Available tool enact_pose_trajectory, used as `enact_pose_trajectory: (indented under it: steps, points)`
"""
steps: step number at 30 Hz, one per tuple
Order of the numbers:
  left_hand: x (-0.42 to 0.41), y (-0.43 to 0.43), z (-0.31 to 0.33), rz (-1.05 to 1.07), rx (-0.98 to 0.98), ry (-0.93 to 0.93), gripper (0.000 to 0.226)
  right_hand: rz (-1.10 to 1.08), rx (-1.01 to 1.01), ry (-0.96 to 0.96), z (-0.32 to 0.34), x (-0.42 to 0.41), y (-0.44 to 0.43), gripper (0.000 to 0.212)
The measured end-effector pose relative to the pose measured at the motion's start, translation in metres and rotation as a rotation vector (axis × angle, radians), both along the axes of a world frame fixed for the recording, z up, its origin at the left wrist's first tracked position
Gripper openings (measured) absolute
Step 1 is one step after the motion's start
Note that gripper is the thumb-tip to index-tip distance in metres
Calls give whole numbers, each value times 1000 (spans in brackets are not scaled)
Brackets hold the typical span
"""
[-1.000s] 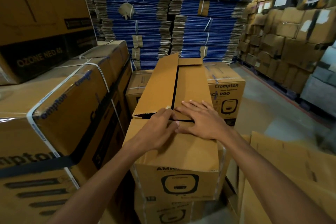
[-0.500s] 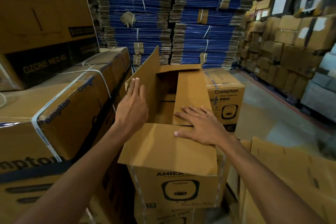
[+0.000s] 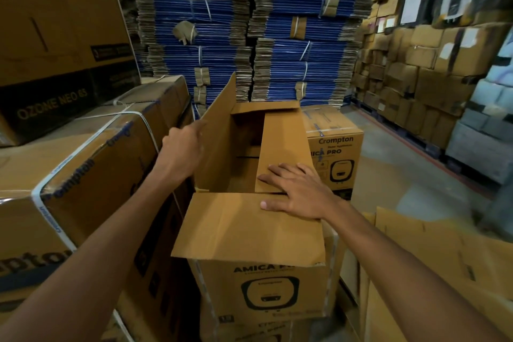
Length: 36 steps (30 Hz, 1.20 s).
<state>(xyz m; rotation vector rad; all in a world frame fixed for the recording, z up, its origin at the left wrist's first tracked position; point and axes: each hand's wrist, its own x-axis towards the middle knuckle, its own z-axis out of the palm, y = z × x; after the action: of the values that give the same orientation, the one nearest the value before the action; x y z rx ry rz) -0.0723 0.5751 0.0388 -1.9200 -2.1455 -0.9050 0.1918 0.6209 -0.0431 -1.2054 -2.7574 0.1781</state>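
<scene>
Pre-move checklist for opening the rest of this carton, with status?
1. Left long flap of the brown cardboard Amica Pro carton raised: ok, left hand pushes it.
2. Right long flap free: not ok, right hand lies flat on it.
3. Near short flap folded outward: ok.
4. Far short flap clear of opening: not ok, folded inward.
5. Contents: cannot tell, interior dark.
</scene>
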Motion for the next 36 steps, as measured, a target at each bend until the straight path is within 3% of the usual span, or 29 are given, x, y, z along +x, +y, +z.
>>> enact_pose_trajectory:
  steps: [3, 6, 9, 12, 14, 16, 19, 22, 25, 28, 32, 36]
  points:
    - [8, -6, 1, -31, 22, -19, 43, 9, -145, -50, 18, 9, 13, 78]
    - [27, -21, 3, -64, 45, -118, 42, -128, -272, -237, 61, 18, 24, 81]
    - [63, -40, -2, -127, 46, -153, 39, -189, -176, -384, 106, 7, 19, 49]
    - [95, -49, -6, -205, 24, -130, 42, -178, -171, 46, 121, -11, 13, 22]
    - [112, -51, -8, -302, 36, -91, 45, -173, -324, 389, 127, -26, 5, 33]
    - [127, -54, -10, -408, 72, -28, 48, -212, -479, 490, 136, -40, -3, 53]
    - [134, -58, -22, -483, 94, 36, 65, -220, -542, 310, 143, -56, -2, 64]
    - [115, -69, -38, -615, 57, 10, 83, -148, -443, 97, 138, -61, 5, 41]
    - [82, -79, -47, -734, 136, 89, 60, -126, -315, 41, 137, -60, 1, 20]
    - [54, -69, -40, -494, 314, -76, 31, -80, -191, -14, 139, -60, -12, 24]
    - [19, -40, -15, -189, 153, -89, 63, -65, -49, -132, 144, -51, -24, 35]
    - [-21, -11, -4, -74, 8, 177, 97, -93, 37, -223, 148, -24, -28, 46]
